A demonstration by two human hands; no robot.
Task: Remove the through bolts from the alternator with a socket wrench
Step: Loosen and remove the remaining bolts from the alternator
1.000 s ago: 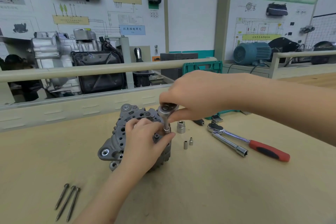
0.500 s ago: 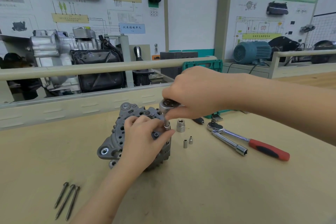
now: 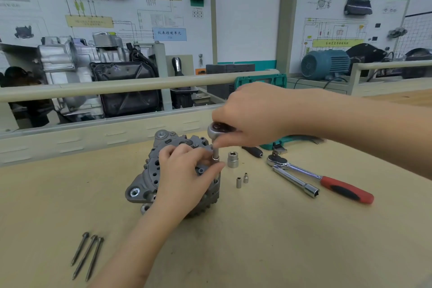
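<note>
A grey alternator (image 3: 149,177) stands on the tan bench (image 3: 280,241), rear cover up. My left hand (image 3: 187,177) lies over its top and right side, fingers around the thin socket (image 3: 216,154) and the housing. My right hand (image 3: 252,117) is closed on the head of a small socket wrench (image 3: 216,130) standing upright on that socket at the alternator's right edge. The bolt under the socket is hidden. Three long through bolts (image 3: 87,255) lie side by side at the front left.
A large loose socket (image 3: 233,159) and two tiny sockets (image 3: 242,180) stand just right of the alternator. A red-handled ratchet (image 3: 327,182) and an extension bar (image 3: 295,181) lie further right. A green tool case (image 3: 259,80) and a raised bench rail (image 3: 117,87) are behind.
My right hand has turned slightly on the wrench head. The view has shifted a little; the alternator, left hand and loose parts stay put.
</note>
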